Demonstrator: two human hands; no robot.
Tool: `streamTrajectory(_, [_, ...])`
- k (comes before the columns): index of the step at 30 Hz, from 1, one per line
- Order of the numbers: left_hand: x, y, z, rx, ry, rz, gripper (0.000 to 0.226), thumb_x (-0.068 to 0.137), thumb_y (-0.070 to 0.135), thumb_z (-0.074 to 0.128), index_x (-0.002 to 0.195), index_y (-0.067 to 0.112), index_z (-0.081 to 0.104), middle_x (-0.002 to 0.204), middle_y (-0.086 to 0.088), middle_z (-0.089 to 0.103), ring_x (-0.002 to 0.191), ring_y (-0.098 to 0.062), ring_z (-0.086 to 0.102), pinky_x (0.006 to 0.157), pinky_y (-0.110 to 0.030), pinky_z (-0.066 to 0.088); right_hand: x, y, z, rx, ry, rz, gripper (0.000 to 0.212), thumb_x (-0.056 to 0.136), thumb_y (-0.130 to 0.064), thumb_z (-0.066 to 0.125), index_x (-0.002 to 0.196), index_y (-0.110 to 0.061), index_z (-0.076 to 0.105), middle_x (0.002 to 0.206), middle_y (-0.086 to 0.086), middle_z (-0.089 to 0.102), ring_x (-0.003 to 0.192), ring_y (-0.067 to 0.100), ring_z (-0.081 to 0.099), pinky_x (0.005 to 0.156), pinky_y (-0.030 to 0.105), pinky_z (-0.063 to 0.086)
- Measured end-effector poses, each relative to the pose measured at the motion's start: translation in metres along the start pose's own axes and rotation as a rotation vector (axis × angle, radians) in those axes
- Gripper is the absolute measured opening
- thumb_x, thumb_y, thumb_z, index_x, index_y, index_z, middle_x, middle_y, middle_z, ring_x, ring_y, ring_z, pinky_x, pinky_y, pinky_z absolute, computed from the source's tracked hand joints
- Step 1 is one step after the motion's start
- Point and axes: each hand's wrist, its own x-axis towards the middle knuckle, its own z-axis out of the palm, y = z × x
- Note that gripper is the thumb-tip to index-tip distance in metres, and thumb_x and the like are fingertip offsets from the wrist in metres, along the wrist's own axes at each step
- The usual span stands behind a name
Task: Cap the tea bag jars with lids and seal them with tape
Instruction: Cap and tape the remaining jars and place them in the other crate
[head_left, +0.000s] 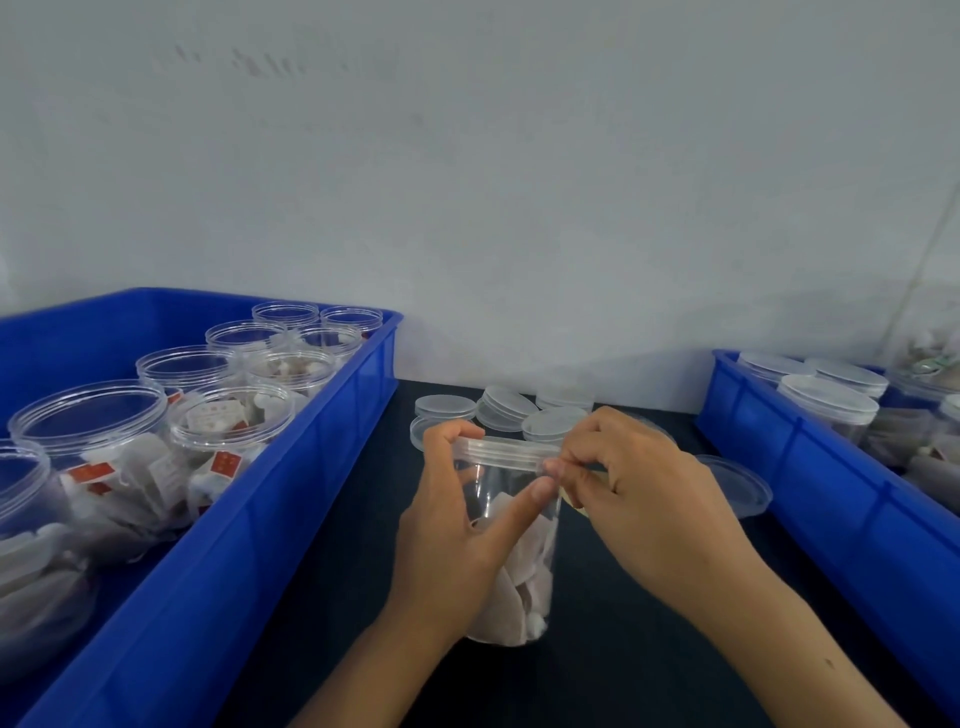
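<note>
A clear jar (511, 566) of tea bags, capped with a lid (506, 451), is gripped upright at the centre of the dark table (597, 649) by the left hand (457, 525), thumb across the front wall. At the lid's 3 o'clock edge, something thin, seemingly tape though too small to tell, is pinched by the right hand (639, 493). Loose lids (506, 408) are stacked at 12 o'clock. Open jars (228, 431) are held in a blue bin (270, 525) at 9 o'clock; capped jars (828, 402) are held in a second bin (831, 483) at 3 o'clock.

Two blue crates (291, 499) (810, 467) flank a dark tabletop (337, 519) before a pale wall (493, 182)
</note>
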Motion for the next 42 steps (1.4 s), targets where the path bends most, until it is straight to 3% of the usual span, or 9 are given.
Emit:
streamTrajectory(6, [0.0009,-0.0001,-0.0004,0.001,0.012,-0.018,0.063,0.058,0.082,0.059,0.107,0.051,0.035,0.103,0.017,0.065,0.091,0.0,0.067,0.082,-0.032,0.058,0.0011,-0.0041,0.0011,-0.047,-0.001,-0.019,0.034,0.099,-0.041,0.043,0.066,-0.033,0.042,0.086,-0.017,0.044,0.073,0.007,0.051,0.059,0.019,0.04])
streamTrajectory(10, [0.0013,-0.0003,-0.0009,-0.006,0.023,-0.022,0.066,0.055,0.089,0.056,0.105,0.052,0.035,0.102,0.025,0.063,0.089,0.001,0.067,0.08,-0.03,0.057,0.0021,-0.0029,-0.0015,-0.056,-0.057,-0.032,0.034,0.097,-0.044,0.039,0.065,-0.034,0.041,0.083,-0.018,0.042,0.07,0.005,0.048,0.058,0.018,0.036])
streamTrajectory(14, [0.0031,-0.0023,-0.0039,-0.015,0.033,-0.033,0.067,0.058,0.085,0.057,0.108,0.045,0.037,0.101,0.024,0.064,0.089,0.0,0.067,0.08,-0.032,0.057,0.0002,0.0002,-0.0033,0.087,-0.014,-0.045,0.037,0.088,-0.05,0.036,0.065,-0.022,0.047,0.077,-0.01,0.049,0.07,0.009,0.049,0.063,0.03,0.046])
streamTrajectory(19, [0.0033,-0.0007,-0.0037,0.002,0.02,-0.029,0.068,0.05,0.09,0.057,0.104,0.055,0.035,0.104,0.03,0.061,0.09,0.001,0.067,0.081,-0.031,0.057,0.0002,-0.0005,-0.0019,-0.002,-0.026,-0.044,0.038,0.097,-0.044,0.04,0.062,-0.03,0.038,0.08,-0.014,0.044,0.071,0.006,0.047,0.059,0.021,0.036])
streamTrajectory(25, [0.0018,0.0006,-0.0025,0.039,0.004,-0.004,0.065,0.057,0.084,0.059,0.107,0.051,0.034,0.105,0.03,0.061,0.089,0.001,0.067,0.08,-0.035,0.058,0.0001,-0.0024,0.0018,-0.055,0.015,-0.017,0.04,0.099,-0.042,0.041,0.061,-0.031,0.037,0.081,-0.014,0.044,0.069,0.007,0.049,0.056,0.019,0.034])
streamTrajectory(36, [0.001,0.0029,-0.0009,0.006,0.052,-0.018,0.071,0.051,0.093,0.055,0.105,0.051,0.036,0.1,0.023,0.065,0.088,-0.002,0.068,0.08,-0.038,0.058,-0.0006,-0.0076,-0.0012,-0.087,-0.012,-0.025,0.037,0.1,-0.039,0.039,0.063,-0.033,0.035,0.081,-0.014,0.042,0.068,0.007,0.048,0.054,0.018,0.03])
streamTrajectory(42, [0.0026,0.0038,-0.0025,0.043,0.046,-0.03,0.074,0.047,0.094,0.054,0.106,0.054,0.033,0.104,0.035,0.058,0.088,0.002,0.066,0.081,-0.038,0.058,-0.0012,-0.0068,-0.005,-0.009,-0.055,-0.036,0.036,0.095,-0.04,0.038,0.061,-0.03,0.039,0.079,-0.009,0.048,0.068,0.009,0.049,0.056,0.02,0.037])
